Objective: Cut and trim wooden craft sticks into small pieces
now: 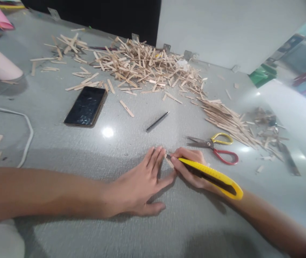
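Observation:
My right hand [189, 166] grips a yellow utility knife [212, 175], its tip pointing left at a small wooden stick piece [169, 163] on the grey table [115, 143]. My left hand [142, 182] lies flat with fingers spread, the fingertips pressing on that stick's left end. Both hands meet near the table's front middle.
Scissors with one yellow and one red handle [217, 147] lie just right of my hands. A dark pen [157, 122], a black phone [86, 106], a big heap of wooden sticks [144, 66], a neater stack [228, 120], scraps [268, 132] and a white cable [26, 136] lie around.

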Demonstrator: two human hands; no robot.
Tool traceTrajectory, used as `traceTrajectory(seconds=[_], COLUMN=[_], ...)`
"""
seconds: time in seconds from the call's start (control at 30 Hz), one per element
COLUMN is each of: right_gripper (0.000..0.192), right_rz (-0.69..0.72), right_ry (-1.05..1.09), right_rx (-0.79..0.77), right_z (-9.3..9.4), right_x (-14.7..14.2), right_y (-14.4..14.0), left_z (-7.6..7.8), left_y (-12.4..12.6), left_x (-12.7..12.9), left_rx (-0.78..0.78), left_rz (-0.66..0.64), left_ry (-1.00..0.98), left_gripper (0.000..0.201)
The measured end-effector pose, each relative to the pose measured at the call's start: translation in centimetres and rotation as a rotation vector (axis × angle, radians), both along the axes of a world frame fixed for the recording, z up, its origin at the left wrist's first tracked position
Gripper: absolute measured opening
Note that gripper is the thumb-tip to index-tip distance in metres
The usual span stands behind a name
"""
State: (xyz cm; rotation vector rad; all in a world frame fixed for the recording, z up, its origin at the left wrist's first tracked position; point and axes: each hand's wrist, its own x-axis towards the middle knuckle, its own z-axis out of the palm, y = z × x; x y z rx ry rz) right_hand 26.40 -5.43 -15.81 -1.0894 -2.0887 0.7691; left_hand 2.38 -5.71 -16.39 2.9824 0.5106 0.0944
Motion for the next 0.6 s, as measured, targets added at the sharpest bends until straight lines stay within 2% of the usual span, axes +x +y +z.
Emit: traceTrajectory(seconds=[0.23, 0.6], right_gripper=[0.024, 0.026], right_rz=[0.007, 0.014], right_ry=[-0.018, -0.042], right_rx=[-0.010, -0.033], right_z=[0.02, 0.50], right_x=[0.19, 0.55], right_y=[-0.01, 0.03], left_z=[0.05, 0.10], left_y=[-0.03, -0.08], left_x=[-0.07, 0.01], left_rx=[-0.007, -0.015], left_rz=[0.009, 0.015], left_ry=[0.009, 0.027], left_gripper=[0.089, 0.093])
